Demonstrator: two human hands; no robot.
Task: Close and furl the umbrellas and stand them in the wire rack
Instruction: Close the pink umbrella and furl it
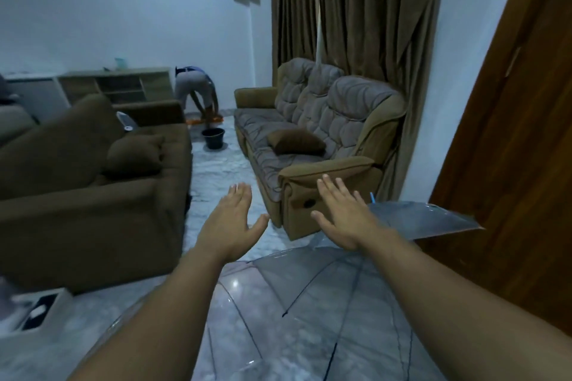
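Here both arms reach forward, backs up. The left hand (233, 219) and the right hand (343, 213) are spread flat with straight fingers, holding nothing. 2 open clear umbrellas lie on the marble floor (223, 170): one umbrella (309, 303) under the forearms, another umbrella (433, 216) beside the sofa (325, 133).
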